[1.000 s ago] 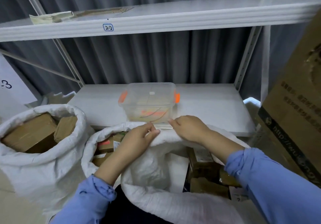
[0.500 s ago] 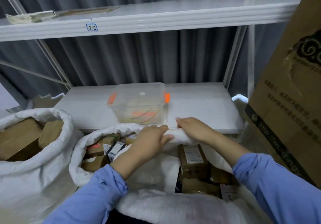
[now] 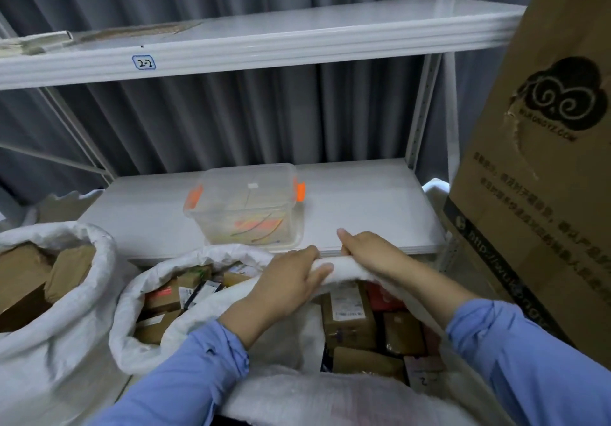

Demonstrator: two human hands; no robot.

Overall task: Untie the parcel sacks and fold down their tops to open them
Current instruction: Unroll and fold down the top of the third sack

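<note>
A white woven parcel sack (image 3: 330, 396) stands right in front of me, open, with brown parcels (image 3: 350, 319) showing inside. Its far rim is rolled into a thick white band. My left hand (image 3: 291, 280) grips that rolled rim, fingers curled over its top. My right hand (image 3: 370, 250) grips the same rim just to the right, thumb pointing left. Beside it on the left, a second sack (image 3: 139, 326) has its top folded down and is full of small boxes. A third sack (image 3: 66, 343) at far left is also folded open.
A white metal shelf (image 3: 363, 204) lies just behind the sacks, with a clear plastic box (image 3: 244, 207) with orange clips on it. An upper shelf (image 3: 264, 45) labelled 2-2 hangs overhead. A tall cardboard carton (image 3: 542, 194) stands close on the right.
Both hands have rolled the near sack's far rim further down and outward, so more parcels show inside. My view has shifted slightly right.
</note>
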